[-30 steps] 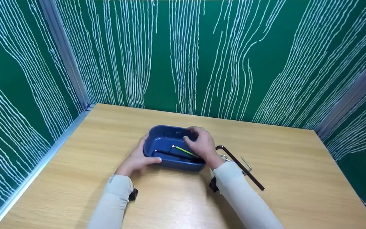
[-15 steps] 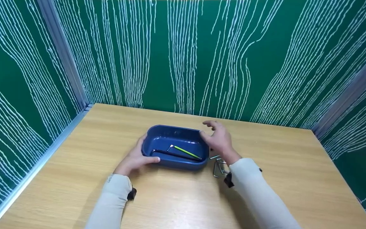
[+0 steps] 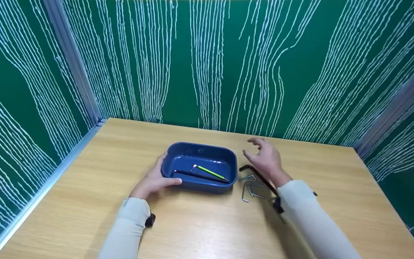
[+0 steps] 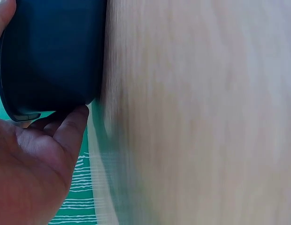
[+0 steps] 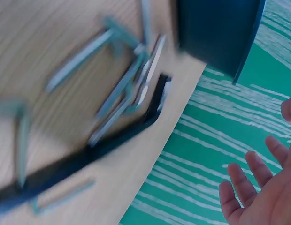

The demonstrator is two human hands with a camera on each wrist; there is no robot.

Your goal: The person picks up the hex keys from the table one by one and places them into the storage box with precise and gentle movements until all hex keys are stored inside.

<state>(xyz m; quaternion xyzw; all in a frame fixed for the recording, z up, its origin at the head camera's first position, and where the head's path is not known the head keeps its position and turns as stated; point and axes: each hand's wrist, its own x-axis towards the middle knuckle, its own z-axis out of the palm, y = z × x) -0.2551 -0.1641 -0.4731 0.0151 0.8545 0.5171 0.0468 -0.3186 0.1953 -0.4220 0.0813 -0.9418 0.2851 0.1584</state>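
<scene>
My left hand (image 3: 153, 180) holds the left end of a dark blue plastic bin (image 3: 207, 149), thumb over the front rim. In the left wrist view its fingertips touch the bin's outer wall (image 4: 51, 56). Inside the bin lie a long black hex key (image 3: 192, 174) and a hex key with a lime-green sleeve (image 3: 210, 172). Right of the bin, my right hand (image 3: 266, 160) hovers with spread, slightly bent fingers and holds nothing. Below it on the table are a large dark hex key (image 3: 261, 175), partly hidden by the forearm, and several small silver hex keys (image 5: 80, 61).
The wooden table (image 3: 178, 230) carries all of this. Green panels with white wavy lines (image 3: 207, 72) stand behind it and at both sides, with grey metal posts (image 3: 74, 61) at the corners.
My right hand has come out of the bin and moved right, over the hex keys on the table. The left hand stays on the bin, which has barely moved.
</scene>
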